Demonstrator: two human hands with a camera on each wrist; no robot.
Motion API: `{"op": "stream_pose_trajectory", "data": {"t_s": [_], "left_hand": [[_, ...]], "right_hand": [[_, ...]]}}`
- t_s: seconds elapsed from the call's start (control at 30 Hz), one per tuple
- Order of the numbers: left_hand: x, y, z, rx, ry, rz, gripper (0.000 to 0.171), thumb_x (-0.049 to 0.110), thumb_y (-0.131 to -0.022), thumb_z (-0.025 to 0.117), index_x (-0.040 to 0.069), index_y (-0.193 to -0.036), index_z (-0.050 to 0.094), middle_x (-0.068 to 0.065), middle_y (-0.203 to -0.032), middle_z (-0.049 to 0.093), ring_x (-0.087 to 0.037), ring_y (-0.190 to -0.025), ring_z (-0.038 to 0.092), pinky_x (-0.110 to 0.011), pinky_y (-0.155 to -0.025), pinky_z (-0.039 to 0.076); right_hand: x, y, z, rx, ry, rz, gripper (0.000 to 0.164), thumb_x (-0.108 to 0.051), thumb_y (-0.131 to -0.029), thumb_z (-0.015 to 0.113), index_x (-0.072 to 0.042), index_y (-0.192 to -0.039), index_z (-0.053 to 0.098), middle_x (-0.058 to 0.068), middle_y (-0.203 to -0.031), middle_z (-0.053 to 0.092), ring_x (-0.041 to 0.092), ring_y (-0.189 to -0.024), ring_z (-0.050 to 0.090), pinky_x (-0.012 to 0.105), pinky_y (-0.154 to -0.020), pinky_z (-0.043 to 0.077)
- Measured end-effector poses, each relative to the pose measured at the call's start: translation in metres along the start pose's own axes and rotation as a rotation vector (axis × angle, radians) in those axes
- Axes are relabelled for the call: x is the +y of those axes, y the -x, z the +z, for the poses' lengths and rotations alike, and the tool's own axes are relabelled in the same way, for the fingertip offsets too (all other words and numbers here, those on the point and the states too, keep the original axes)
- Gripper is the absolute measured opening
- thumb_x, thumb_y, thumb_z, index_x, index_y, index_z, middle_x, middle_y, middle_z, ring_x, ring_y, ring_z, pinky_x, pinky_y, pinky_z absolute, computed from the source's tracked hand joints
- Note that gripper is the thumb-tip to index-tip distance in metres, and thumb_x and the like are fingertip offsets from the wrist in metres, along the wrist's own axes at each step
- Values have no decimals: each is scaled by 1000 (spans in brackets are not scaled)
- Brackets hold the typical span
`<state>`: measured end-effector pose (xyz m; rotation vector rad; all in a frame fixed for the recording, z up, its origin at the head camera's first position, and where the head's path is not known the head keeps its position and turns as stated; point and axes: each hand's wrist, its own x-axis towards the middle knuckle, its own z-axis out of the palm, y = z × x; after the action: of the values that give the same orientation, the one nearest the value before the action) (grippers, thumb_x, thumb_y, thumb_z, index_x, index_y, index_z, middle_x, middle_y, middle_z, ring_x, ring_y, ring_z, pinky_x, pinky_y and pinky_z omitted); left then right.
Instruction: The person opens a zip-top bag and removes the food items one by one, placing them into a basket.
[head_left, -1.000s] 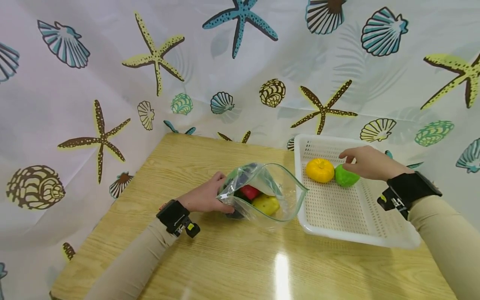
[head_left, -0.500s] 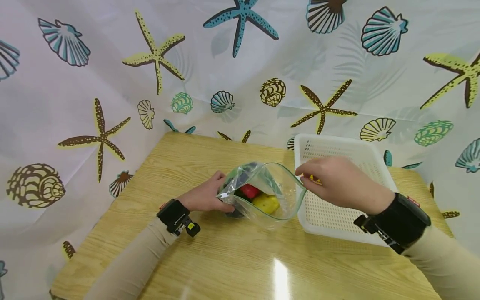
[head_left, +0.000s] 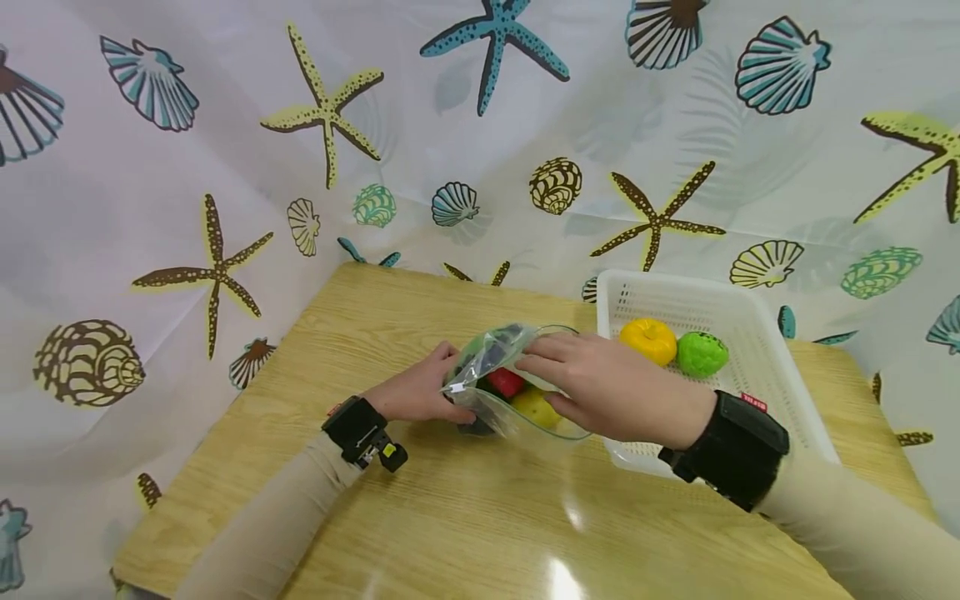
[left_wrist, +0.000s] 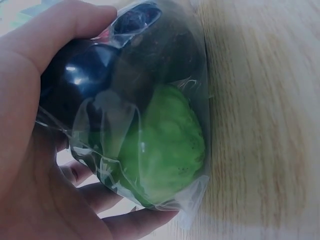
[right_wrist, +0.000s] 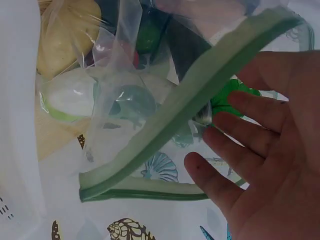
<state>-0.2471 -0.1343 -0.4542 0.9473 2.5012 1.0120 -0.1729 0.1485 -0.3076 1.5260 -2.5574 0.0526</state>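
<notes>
Bag (head_left: 513, 423) gapes well in from the left edge of the table (head_left: 420, 517), just beside the basket (head_left: 602, 308), left hand (head_left: 418, 388) gripping it, right hand (head_left: 618, 387) at its mouth, fingers loosely spread.

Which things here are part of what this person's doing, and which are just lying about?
Seemingly part of the job:
left hand, holding the plastic bag
right hand, at the bag's mouth
red fruit and yellow fruit inside the bag
basket with yellow pumpkin and green fruit

Probably just surroundings:
patterned curtain
wooden table
</notes>
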Motion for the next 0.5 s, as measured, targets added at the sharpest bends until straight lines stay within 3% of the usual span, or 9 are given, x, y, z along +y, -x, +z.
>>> {"op": "stream_pose_trajectory", "data": {"t_s": [0.3,0.5], "left_hand": [[3,-4,0,-7,9,-30,81,47,-67,82,24,-136,46,0,-112,34,-14,-95,43,-33,-80,44],[0,-2,1,1,29,-40,78,49,-67,81,25,-133,47,1,-112,33,-13,-94,44,-33,-78,45]], "right_hand": [[1,-17,8,-30,163,-24,52,-17,-79,72,-4,-126,56,15,-120,57,28,-100,51,41,-78,52],[3,-25,10,-19,183,-11,36,-14,-79,69,-3,-112,60,13,-104,62,28,-90,53,41,-76,51]]}}
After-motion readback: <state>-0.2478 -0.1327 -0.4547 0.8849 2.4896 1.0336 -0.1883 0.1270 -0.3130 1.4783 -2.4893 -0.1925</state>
